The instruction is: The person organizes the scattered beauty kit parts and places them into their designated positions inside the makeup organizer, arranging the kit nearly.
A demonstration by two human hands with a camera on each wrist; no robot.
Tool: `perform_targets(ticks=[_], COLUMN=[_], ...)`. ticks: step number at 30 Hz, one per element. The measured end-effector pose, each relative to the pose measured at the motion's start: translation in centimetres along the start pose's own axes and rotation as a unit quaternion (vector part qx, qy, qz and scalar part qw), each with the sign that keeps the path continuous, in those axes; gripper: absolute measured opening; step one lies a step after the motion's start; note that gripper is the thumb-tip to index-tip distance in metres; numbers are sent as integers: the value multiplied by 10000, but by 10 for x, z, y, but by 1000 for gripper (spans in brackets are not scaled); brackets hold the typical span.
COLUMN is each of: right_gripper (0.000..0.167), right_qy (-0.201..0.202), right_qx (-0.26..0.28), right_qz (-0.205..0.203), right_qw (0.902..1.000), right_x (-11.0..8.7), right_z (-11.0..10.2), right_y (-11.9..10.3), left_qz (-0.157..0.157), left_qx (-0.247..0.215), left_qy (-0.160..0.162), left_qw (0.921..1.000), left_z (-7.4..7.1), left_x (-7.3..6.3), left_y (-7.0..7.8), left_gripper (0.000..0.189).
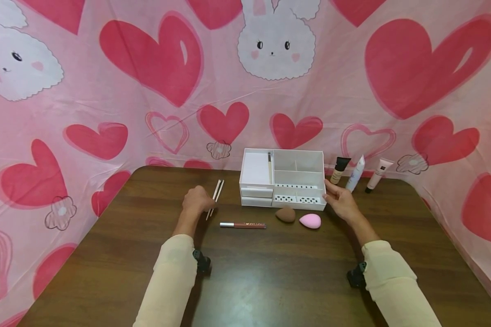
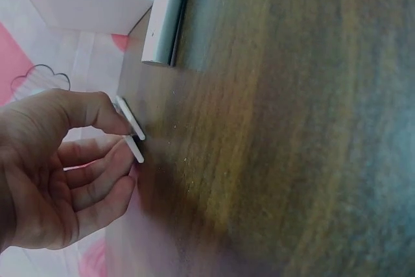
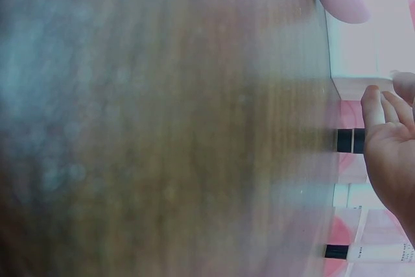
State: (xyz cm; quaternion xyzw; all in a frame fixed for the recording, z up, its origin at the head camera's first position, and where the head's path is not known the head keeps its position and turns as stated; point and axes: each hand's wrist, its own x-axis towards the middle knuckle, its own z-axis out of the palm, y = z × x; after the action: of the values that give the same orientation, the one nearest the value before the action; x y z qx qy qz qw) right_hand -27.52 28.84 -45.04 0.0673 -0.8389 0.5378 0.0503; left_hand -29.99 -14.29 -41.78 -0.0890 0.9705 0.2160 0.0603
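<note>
Two slim white sticks (image 2: 131, 119), side by side with a slight gap, slanting by the left hand (image 1: 197, 200). Main risk, in my judgement: one slips free or the pair crosses, since the grip looks to be at the fingertips and well toward the near ends, leaving the far lengths unsupported.

Position: sticks at the right edge of the left hand, thumb and forefinger pinching them, other fingers bent beneath; whether both are held equally, cannot tell. Well apart from the right hand (image 1: 341, 202), with the white makeup organizer (image 1: 255, 168) between.

Nearest outward: silver-capped red-brown cosmetic tube (image 1: 243, 225), just right of the left hand. Looks round; a brush from that wrist might roll it.

Right hand: fingers extended, tips resting at the organizer's right wall. A hard push there could skew the box. Just beyond, black-and-tan squeeze tube (image 1: 340, 169), white tube (image 1: 355, 175) and pink tube (image 1: 379, 176) stand upright or tilted; a backward knuckle could topple the nearest.

Before the organizer: brown sponge (image 1: 285, 215), pink sponge (image 1: 310, 221), both rounded, likely to roll if nudged.
</note>
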Motion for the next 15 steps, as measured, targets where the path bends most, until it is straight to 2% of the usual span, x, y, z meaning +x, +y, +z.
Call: perform_targets(ticks=[11,15], right_gripper=[57,57], right_qy=[-50,-67], right_qx=[40,64], right_qz=[28,29], right_qw=[10000,10000], right_x=[0,0], right_z=[-1,-1], right_y=[0,0], left_qz=[52,87], left_qx=[-234,-726], left_qy=[90,-65], left_qw=[9997,9973], left_z=[3,4], left_x=[0,1], left_y=[-4,-6], left_gripper=[31,26])
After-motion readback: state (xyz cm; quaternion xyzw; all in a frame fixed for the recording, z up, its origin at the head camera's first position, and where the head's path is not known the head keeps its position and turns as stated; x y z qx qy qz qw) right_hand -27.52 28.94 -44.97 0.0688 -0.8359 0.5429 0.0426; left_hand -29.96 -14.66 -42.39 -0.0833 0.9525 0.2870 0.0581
